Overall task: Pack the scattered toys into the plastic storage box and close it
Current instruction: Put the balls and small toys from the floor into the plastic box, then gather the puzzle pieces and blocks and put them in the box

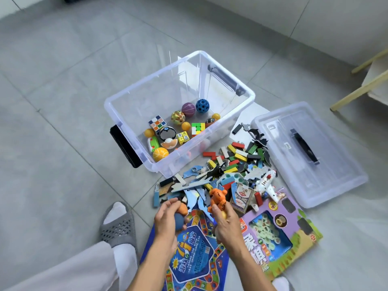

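The clear plastic storage box [228,95] stands open on the floor, balls and puzzle cubes [157,123] on its bottom. Its lid [327,164] lies beside it; blocks and puzzle pieces [235,156] are heaped between.

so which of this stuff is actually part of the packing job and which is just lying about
Part of the job:
- storage box
- lid
- orange tiger toy, held by the right hand
- blue ball, in the left hand
- wooden blocks
- toy plane
- card deck

Just lying about:
- grey slipper
- wooden furniture legs
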`<state>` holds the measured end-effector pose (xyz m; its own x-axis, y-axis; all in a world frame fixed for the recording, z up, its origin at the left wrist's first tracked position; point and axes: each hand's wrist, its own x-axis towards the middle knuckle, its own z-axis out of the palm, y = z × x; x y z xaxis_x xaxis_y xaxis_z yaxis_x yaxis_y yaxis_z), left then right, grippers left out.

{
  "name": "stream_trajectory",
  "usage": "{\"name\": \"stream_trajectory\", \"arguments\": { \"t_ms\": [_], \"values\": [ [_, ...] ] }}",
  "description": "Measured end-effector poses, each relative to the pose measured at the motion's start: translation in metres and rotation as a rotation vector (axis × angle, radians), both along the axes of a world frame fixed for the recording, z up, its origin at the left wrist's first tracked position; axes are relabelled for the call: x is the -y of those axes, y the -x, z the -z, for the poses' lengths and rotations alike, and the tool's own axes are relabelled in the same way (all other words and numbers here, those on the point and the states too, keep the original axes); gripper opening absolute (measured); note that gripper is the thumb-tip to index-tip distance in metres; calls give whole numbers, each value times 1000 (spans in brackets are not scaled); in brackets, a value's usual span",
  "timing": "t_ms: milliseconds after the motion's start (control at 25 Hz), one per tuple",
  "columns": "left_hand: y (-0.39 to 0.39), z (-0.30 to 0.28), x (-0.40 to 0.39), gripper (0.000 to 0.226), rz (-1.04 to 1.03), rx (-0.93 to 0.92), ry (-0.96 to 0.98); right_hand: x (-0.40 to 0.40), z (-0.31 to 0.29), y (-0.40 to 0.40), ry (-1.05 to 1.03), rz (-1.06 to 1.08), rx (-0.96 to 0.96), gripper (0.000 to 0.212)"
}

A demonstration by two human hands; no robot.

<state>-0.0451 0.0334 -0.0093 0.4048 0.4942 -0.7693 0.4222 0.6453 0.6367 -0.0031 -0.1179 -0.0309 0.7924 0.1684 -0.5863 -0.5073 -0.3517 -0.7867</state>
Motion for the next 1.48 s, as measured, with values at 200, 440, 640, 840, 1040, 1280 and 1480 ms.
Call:
{"name": "stream_trajectory", "arguments": {
  "t_ms": [200,440,640,840,1040,1280,1480],
  "values": [
    [-29,-77,-6,7,-98,250,109,-38,-89,-21,-199,47,147,11],
    [-112,-174,-82,31,-31,265,-28,-123,-193,-134,-215,-15,-30,27],
    [-104,-156,-65,22,-125,213,-294,-92,-191,-145,-148,-110,-7,45],
    [-87,-93,14,19,308,231,-463,25,-164,-156,285,-387,-26,50],
    [-94,-28,89,29,883,10,-540,140,-138,-167,430,-505,-149,41],
    [-112,45,140,58,1280,-138,-872,157,-12,-159,732,-745,297,69],
    [-111,74,146,95,1296,-311,-1104,148,46,-160,883,-920,395,82]
  ]
}}
